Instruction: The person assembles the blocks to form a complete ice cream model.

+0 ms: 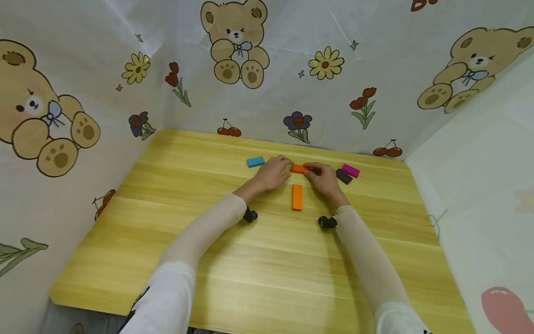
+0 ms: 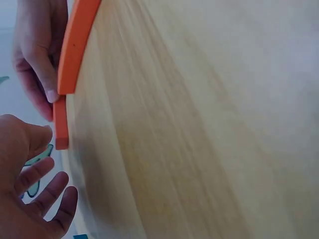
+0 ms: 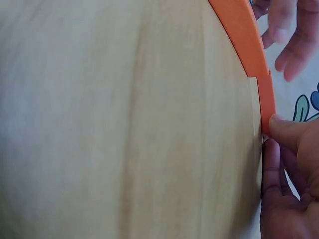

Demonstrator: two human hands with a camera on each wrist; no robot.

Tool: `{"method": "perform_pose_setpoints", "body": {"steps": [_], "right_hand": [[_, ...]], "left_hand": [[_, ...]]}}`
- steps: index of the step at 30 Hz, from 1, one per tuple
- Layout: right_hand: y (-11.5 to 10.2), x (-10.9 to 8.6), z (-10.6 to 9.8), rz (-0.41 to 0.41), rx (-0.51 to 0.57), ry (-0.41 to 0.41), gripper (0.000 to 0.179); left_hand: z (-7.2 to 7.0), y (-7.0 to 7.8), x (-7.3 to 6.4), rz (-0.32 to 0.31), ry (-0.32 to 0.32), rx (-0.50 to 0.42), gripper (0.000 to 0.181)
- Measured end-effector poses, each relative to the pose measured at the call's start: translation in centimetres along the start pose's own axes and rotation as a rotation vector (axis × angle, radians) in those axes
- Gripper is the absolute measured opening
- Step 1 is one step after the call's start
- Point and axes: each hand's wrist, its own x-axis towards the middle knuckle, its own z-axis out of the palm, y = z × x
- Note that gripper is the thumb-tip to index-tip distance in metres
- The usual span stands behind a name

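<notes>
Two orange blocks lie on the wooden table. The farther block (image 1: 298,169) runs crosswise between the hands. The nearer block (image 1: 297,197) points lengthwise toward the person, and in the wrist views its end overlaps the farther one. My right hand (image 1: 323,178) pinches the right end of the farther block, with the thumb (image 3: 285,128) on it. My left hand (image 1: 271,174) is beside the block's left end, its fingers relaxed and spread. In the left wrist view a gap shows between that hand (image 2: 30,174) and the block.
A blue block (image 1: 255,162) lies left of the left hand. Right of the right hand are a black block (image 1: 344,176) and a magenta block (image 1: 351,170), side by side. A bear-patterned cloth (image 1: 279,106) hangs behind the table (image 1: 267,278). Black wrist cameras (image 1: 327,222) sit under the wrists.
</notes>
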Motion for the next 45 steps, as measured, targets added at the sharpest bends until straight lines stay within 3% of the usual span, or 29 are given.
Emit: {"method": "perform_pose_setpoints", "body": {"steps": [7,16,20,45], "right_hand": [[0.0,0.1,-0.1,0.036,0.064,-0.008,0.032],[0.1,-0.5,0.3,0.033,0.076,-0.007,0.034],[0.1,-0.6,0.3,0.029,0.090,0.005,0.032],[-0.1,-1.9,0.0,0.017,0.068,-0.021,0.033]], "left_hand": [[0.6,-0.6,1.6,0.004,0.015,0.003,0.036],[1.2,-1.3,2.3,-0.057,0.046,-0.164,0.030],[1.5,-1.7,2.6,-0.066,0.058,-0.178,0.029],[1.9,-1.5,1.4,-0.036,0.096,-0.192,0.025]]}}
